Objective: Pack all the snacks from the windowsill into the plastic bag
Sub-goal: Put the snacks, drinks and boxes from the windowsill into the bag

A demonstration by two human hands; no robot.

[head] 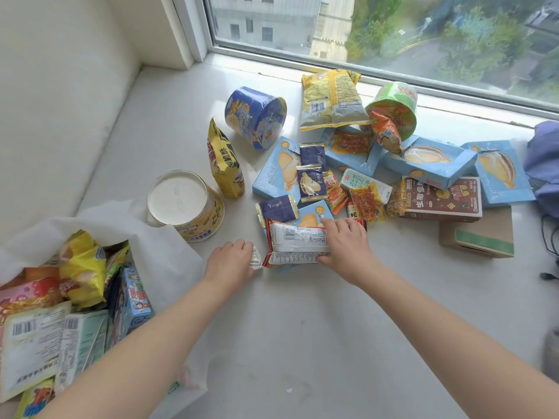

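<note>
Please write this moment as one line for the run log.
left hand: on packet end | right hand: on silver snack packet | plastic bag: open, partly filled | windowsill: many snacks left

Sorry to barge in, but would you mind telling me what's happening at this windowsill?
A person is packing snacks into a white plastic bag at the left, which already holds several packets. The right hand grips a red-edged white packet, and the left hand pinches its crimped end. Many snacks remain on the sill: blue boxes, a blue tub, a green cup and a yellow pouch.
</note>
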